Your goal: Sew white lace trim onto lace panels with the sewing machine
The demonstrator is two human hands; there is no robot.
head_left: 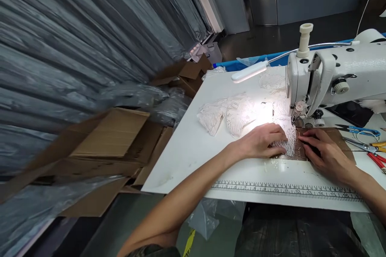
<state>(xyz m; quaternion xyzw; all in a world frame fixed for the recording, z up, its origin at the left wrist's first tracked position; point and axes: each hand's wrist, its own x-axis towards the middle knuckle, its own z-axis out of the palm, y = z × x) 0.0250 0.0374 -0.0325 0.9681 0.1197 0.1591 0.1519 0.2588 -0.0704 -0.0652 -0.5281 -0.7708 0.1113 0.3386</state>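
Observation:
A strip of white lace (290, 140) lies beneath the needle area of a white sewing machine (334, 72), over a brown plate on the table. My left hand (265, 141) rests on the lace from the left, its fingers stretched over it and the thumb apart. On the other side, my right hand (327, 153) lies on the brown plate (346, 144), fingers spread and tips close by the lace's right edge. Whether those tips touch the lace is hard to make out. More lace pieces (238, 114) spread to the left under bright light.
Blue-handled scissors (364, 130), yellow-handled scissors (366, 144) and a red-handled tool (376, 162) lie to the right. A lamp (250, 72) hangs above the table. A ruler strip (286, 189) runs along the front edge. Cardboard boxes (111, 136) stand at left.

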